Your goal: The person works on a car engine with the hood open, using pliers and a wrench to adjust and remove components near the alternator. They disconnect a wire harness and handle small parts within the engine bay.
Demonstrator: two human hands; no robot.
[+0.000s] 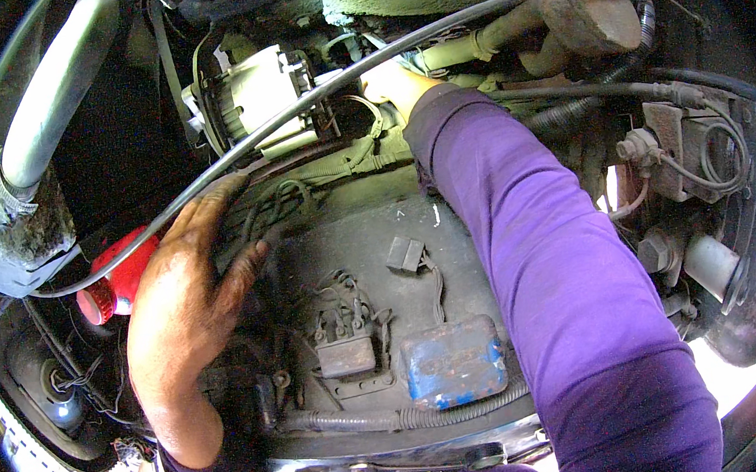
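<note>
In an engine bay, my left hand (188,291) rests at the left with its fingers stretched out and the thumb apart, holding nothing. Its fingertips touch the dark parts below the alternator (255,98). Beside its wrist lies a red bottle (124,260) with a red cap. My right arm, in a purple sleeve, reaches far forward. The right hand (395,87) is just right of the alternator, close to wires and a pipe. Its fingers are mostly hidden behind a long black hose (431,29), so their grip does not show.
The hose arches across the bay above both hands. A silver pipe (63,84) stands at upper left. Below lie a blue, worn box (454,362), a small relay block (346,356), a loose connector (405,253) and a corrugated conduit (350,419). A rusty cylinder (588,11) sits upper right.
</note>
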